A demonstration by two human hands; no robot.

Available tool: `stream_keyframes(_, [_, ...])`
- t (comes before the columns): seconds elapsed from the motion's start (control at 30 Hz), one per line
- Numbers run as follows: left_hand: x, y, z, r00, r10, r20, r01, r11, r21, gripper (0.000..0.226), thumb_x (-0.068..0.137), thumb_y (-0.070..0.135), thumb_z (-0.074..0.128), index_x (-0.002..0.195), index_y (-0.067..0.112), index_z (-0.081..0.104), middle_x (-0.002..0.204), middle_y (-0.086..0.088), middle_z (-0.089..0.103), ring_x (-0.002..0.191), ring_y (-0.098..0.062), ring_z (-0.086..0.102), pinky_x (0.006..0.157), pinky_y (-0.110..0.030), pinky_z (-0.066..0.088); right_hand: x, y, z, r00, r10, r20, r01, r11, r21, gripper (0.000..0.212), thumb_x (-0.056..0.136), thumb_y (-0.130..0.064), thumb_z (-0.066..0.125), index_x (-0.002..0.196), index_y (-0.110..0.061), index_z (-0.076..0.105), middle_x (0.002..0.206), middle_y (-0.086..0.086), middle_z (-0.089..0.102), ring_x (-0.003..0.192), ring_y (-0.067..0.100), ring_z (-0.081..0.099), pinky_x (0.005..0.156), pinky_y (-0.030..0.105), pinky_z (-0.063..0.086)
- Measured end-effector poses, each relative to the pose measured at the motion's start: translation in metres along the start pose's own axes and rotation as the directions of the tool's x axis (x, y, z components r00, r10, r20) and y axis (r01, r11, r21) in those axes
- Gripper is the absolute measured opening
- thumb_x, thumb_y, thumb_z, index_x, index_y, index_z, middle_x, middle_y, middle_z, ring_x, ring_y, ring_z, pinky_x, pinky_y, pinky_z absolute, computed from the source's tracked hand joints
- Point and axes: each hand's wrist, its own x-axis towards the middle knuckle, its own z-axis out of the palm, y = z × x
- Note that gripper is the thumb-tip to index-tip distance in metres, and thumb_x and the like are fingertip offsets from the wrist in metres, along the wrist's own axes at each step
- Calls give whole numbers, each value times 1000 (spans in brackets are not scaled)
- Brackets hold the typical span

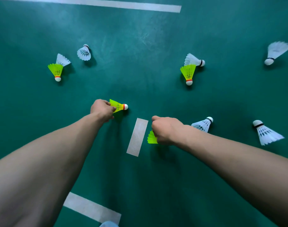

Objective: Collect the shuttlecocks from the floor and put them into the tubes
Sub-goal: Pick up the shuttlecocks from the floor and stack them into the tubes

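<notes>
Looking down at a green court floor (140,46) scattered with shuttlecocks; no tubes are in view.

At upper left, a yellow shuttlecock (56,72) lies with its skirt against a white feather one (62,60), and another white one (84,52) sits just to their right.

Left of centre, the left hand (102,110) pinches the skirt of a yellow plastic shuttlecock (118,106), its white cork tip pointing right, at or just above the floor.

At centre is a short strip of white tape (137,137).

Just right of it, the right hand (166,130) is closed in a fist around a second yellow shuttlecock (151,138); only the skirt edge shows beneath the fingers.

Further right, a yellow and white pair (189,72) lies at upper right, one white shuttlecock (203,125) lies behind the right wrist, and two more white ones (267,133) lie near the right edge.

These are likely very light. The plastic skirts should flex and recover, while the feather ones look fragile, so a gentle hold near the cork base seems safest.
</notes>
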Motion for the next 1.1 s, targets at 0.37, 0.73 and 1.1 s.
stream_keyframes(0.37, [-126,85,-133,955,289,70,-287,957,-44,6,101,21,52,96,20,48,87,-1,64,59,-18,75,49,-31,47,-136,-63,-153,828,394,-400,131,557,820,16,85,-26,72,75,-24,59,77,-5,65,81,24,59,70,36,48])
stream_keyframes(0.73, [-372,284,-369,854,472,220,-430,877,-213,15,107,19,48,94,28,46,109,7,67,60,-26,75,37,-21,43,-408,-80,-400,682,599,-420,261,337,905,9,92,-19,69,92,-17,60,89,2,67,86,27,62,86,47,53])
stream_keyframes(1.1, [-603,433,-348,661,565,494,-459,825,-329,11,102,16,59,107,20,67,102,12,77,70,-17,76,48,-18,45,-664,-33,-377,324,916,-235,297,137,945,8,87,-17,78,82,-22,74,82,-12,71,79,3,62,81,28,50])
